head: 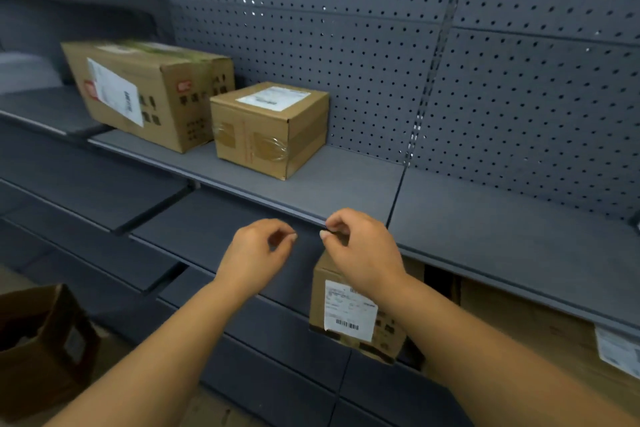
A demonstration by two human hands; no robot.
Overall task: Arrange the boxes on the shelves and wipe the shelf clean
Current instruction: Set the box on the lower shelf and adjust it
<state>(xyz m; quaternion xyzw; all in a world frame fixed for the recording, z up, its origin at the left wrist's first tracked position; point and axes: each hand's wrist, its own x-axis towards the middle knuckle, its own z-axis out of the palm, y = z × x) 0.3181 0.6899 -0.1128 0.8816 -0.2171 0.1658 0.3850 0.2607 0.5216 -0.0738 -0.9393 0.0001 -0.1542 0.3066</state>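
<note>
Two cardboard boxes stand on the upper grey shelf (332, 184): a large one with a white label (149, 94) at the left, and a smaller taped one (270, 128) touching its right side. A third labelled box (349, 308) sits on the shelf below, its top hidden by my right wrist. My left hand (259, 253) hovers in front of the shelf edge, fingers loosely curled and holding nothing. My right hand (360, 246) is at the shelf's front edge above the third box, fingers curled in against the thumb, with nothing visibly held. No cloth is in view.
A grey pegboard wall (381, 45) backs the shelves. More brown cartons (519, 322) fill the lower shelf at the right. An open dark carton (45, 340) stands on the floor at the bottom left. Several lower shelf boards (104, 204) step outward at the left.
</note>
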